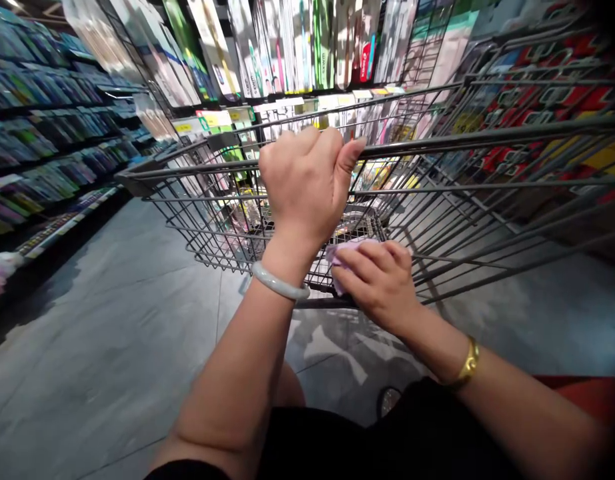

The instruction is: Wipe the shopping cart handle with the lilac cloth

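Note:
My left hand (307, 177), with a pale bangle at the wrist, is wrapped round the top rail of a dark wire shopping cart (432, 143). Lower and to the right, my right hand (380, 277) presses a light purple cloth (338, 257) against the near side of the cart, its fingers bent over it. A gold bracelet circles that wrist. The palm side of both hands is hidden, and part of the cloth lies under the fingers.
Packaged goods hang on a rack (312, 50) just beyond the cart. Shelves (47, 147) of packets line the left side, and red items (537, 87) hang at the right. Grey floor (137, 347) shows at both sides of the cart.

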Motion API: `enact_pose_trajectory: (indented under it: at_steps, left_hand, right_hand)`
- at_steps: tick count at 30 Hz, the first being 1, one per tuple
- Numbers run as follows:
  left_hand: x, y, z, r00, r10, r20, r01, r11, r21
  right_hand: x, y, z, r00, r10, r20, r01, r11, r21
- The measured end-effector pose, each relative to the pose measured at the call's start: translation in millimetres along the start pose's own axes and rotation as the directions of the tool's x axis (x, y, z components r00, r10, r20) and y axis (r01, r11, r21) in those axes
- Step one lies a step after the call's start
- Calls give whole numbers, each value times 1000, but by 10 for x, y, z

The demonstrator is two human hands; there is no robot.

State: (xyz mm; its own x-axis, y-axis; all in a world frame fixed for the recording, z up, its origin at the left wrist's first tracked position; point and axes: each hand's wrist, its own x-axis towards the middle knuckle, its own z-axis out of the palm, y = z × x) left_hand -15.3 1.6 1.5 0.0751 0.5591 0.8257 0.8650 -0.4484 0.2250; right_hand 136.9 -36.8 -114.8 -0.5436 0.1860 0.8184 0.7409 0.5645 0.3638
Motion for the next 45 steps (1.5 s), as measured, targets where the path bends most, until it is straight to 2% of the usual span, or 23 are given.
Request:
enact_pose_trajectory:
  at_steps: [2,6,8,11,15,18,21,24,27,29,32,34,39,41,45]
  left_hand:
    - [-3,4,-13,1000,2,12,-2,1000,19]
    - [-5,20,3,999,35,-38,-30,991,130]
    - [-6,26,17,996,57,-62,-45,984,172]
    - [-12,28,26,994,88,-65,-72,974,215]
    - [-18,35,21,993,101,-64,-82,963,258]
    - [-21,65,8,992,98,-76,-71,952,297]
    - [-17,111,-13,995,81,-56,-57,939,338]
    - [-1,140,-26,996,75,-46,-53,932,360]
    - [11,147,-27,997,66,-39,-48,932,359]
    - [13,149,-28,998,60,-26,-46,930,365]
    - [14,153,-34,998,58,-15,-49,926,375]
    - [15,151,-37,998,60,-13,-51,927,372]
    - [16,119,-22,996,84,-29,-68,932,355]
    - [9,115,-15,995,88,-50,-65,936,345]
    - [-8,131,-23,997,70,-44,-50,935,352]
  right_hand:
    - [39,-17,-6,1000,-7,-25,8,999,36]
    - [148,62,-84,985,113,-126,-111,993,27]
    - [138,56,-56,989,105,-107,-106,994,-6]
    - [27,-59,90,1000,-4,-21,4,1000,5]
    - [-111,-204,255,992,-96,86,91,994,66]
    - [-124,-182,224,991,-117,59,110,989,103]
    - [-121,-132,175,999,-45,13,43,995,90]
    - [-173,-153,226,991,-107,79,103,993,60]
    - [-243,-191,281,970,-199,141,186,977,102]
    - [-263,-172,257,972,-201,123,185,975,126]
    - [-264,-106,173,991,-117,71,109,989,100]
    - [-271,-94,152,994,-81,80,75,995,69]
    - [-286,-151,192,971,-177,164,162,982,99]
    - [-244,-104,134,984,-143,110,132,986,104]
    - [-133,88,-66,997,20,-81,-17,999,47]
